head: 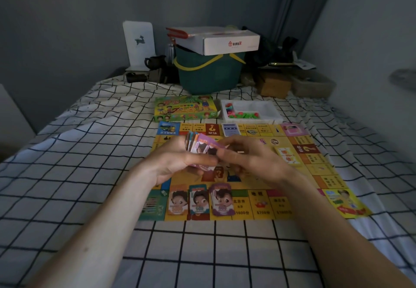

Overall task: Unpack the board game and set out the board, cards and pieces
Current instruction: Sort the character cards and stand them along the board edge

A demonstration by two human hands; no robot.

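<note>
The yellow game board [265, 206] lies flat on the checked bed sheet. My left hand [177, 164] grips a fanned stack of play-money notes [198, 143] above the board's middle. My right hand [249, 157] pinches the purple top note of that stack. Three small piles of notes [199, 200], orange, teal and purple, lie in a row on the board's near edge. A blue card deck [230, 129] rests on the far edge and a yellow card deck [287, 155] lies at the right. The green game box [184, 107] sits behind the board.
A white tray [270, 107] with several coloured plastic pieces stands at the board's far right corner. Behind them, a green bucket [209, 74] carries a white carton [225, 40]. A brown box [273, 84] and dark clutter line the wall.
</note>
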